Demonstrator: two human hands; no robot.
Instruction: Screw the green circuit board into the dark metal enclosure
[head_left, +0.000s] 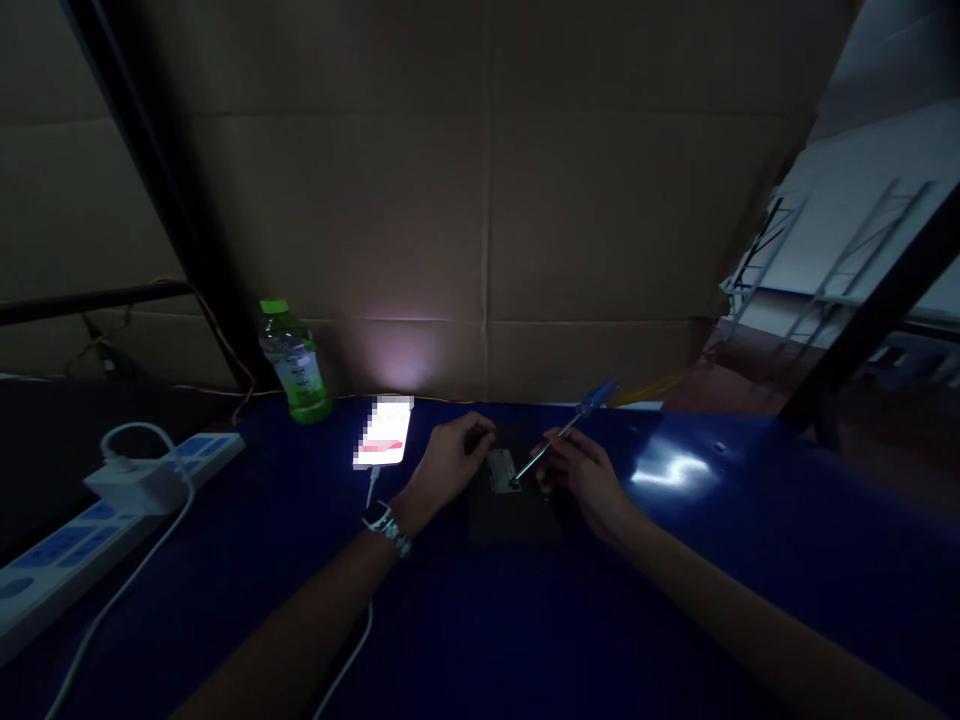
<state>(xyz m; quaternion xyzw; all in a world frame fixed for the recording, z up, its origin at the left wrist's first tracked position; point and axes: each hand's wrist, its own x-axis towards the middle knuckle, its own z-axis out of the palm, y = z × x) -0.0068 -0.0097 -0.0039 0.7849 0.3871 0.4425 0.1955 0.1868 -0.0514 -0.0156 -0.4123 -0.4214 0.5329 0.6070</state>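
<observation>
Fingers of the right hand (581,472) were closed on the shaft of a screwdriver (598,397), its blue handle slanting up and to the right, its tip down at the lower right corner of a small pale, phone-shaped piece (501,470). Whether the tip touched it could not be made out. That piece lay between the two hands on a dark mat (514,522), which rested on a shiny blue table (465,640). At its upper left, the left hand (446,460) had its fingers curled nearly together; whether they held anything could not be told. A watch (381,517) sat on the left wrist. Left of that hand lay a phone (384,435) with a glowing screen and a white cable (373,482) at its near end. Farther left stood a green-capped bottle (296,370), and nearer the viewer lay a power strip (86,530) with a white adapter (135,487) plugged in.
</observation>
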